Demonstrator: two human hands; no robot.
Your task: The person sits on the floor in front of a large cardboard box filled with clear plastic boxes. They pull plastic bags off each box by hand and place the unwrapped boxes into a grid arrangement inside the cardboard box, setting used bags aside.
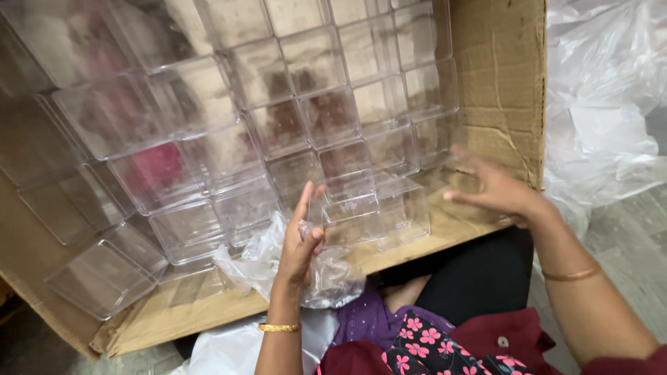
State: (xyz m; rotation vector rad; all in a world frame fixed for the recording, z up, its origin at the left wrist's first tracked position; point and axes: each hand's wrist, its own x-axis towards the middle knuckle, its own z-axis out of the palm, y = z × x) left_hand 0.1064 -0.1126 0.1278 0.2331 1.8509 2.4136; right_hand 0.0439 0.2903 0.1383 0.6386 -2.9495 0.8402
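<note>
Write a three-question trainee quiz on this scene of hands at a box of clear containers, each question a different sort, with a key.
1. True or false: the left hand is pinching a clear plastic box by its edge.
2. Multiple choice: the clear boxes are stacked inside a) a metal crate b) a cardboard carton c) a wire basket.
3. Fill in: under the left hand lies a crumpled clear plastic ____.

Key
1. True; thumb and fingers close on the box's edge, while the right hand is spread open beside the stack, gripping nothing.
2. b
3. bag
</note>
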